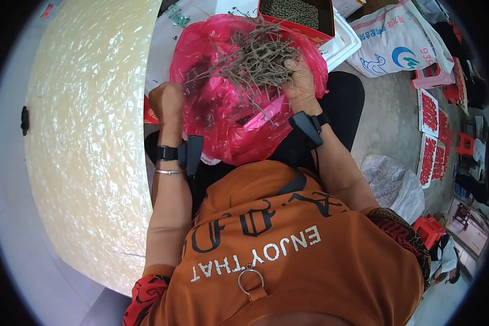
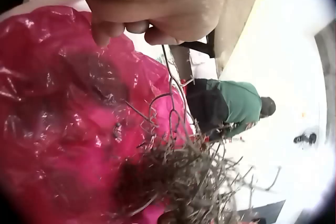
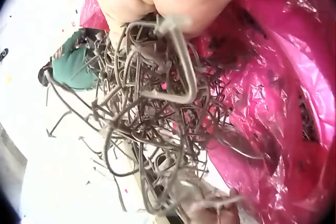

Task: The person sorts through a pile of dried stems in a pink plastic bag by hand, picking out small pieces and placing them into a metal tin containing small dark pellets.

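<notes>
While the right hand [image 1: 299,81] clenches a wire tangle [image 1: 252,60] over the pink bag [image 1: 223,127], left hand [image 1: 165,102] fingers [image 2: 102,30] pinch one wire [image 2: 169,71].

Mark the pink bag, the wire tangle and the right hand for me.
pink bag [image 1: 212,122], head view, on its crinkled near wall.
wire tangle [image 3: 163,97], right wrist view, on a thick bent wire mid-bunch.
right hand [image 1: 300,81], head view, on the back of the hand.

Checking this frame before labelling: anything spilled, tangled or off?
Yes: the wire hooks are one knotted clump rather than loose pieces. The right hand grips the clump above the pink bag, and strands jut out every way, some past the bag's rim. The left hand seems to pinch a single strand. No tear shows in the bag.
</notes>
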